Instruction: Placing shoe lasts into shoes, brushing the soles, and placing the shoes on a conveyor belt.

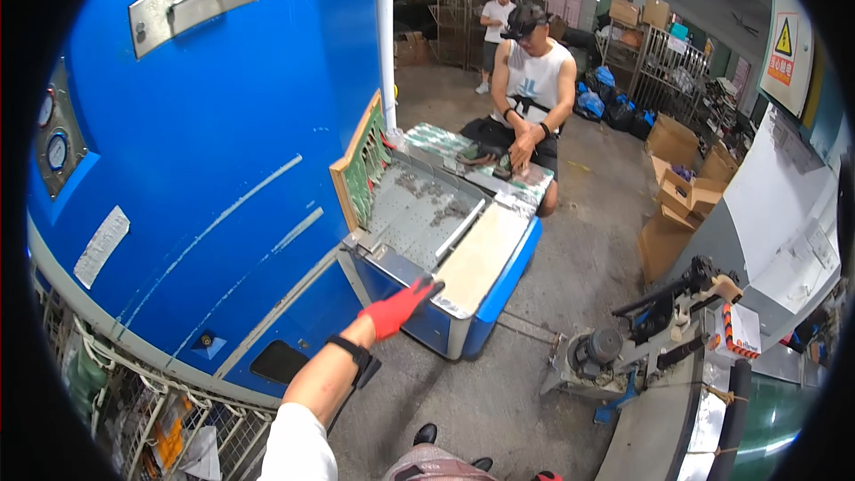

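My left hand (401, 307), in a red glove with dark fingertips, reaches forward with its fingers stretched out. The fingertips are at the near corner of a workbench (459, 310), beside its beige top strip (481, 254); whether they touch it I cannot tell. No object shows in that hand. Only a sliver of red at the bottom edge shows my right hand (548, 476); its fingers are hidden. Left of the strip lies a grey perforated tray (405, 214) with dark scraps on it. A wood-framed panel (361, 165) with green jagged pieces stands upright at its left side.
A tall blue machine (223, 125) fills the left. Across the bench a person (534, 80) has both hands over dark items on a patterned board (441, 144); another person (496, 22) stands farther back. At right are a motor (598, 347) and cardboard boxes (690, 191).
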Tool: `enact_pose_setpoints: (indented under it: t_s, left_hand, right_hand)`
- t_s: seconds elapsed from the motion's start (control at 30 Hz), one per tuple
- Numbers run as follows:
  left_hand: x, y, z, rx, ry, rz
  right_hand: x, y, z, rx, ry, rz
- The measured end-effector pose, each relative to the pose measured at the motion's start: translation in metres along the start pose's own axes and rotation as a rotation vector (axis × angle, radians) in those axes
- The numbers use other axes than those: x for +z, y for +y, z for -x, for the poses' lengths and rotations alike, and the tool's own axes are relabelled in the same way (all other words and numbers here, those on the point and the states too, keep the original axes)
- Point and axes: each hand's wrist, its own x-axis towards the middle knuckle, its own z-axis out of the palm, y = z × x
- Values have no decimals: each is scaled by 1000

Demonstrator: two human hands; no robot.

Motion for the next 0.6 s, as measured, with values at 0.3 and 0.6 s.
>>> enact_pose_setpoints:
  t_s: [0.3,0.6]
  left_hand:
    - [44,66,-37,-92,107,250]
    - [203,-112,151,-663,-614,-429]
  right_hand:
    - [9,30,22,286,138,-345]
    - [14,67,29,143,113,-69]
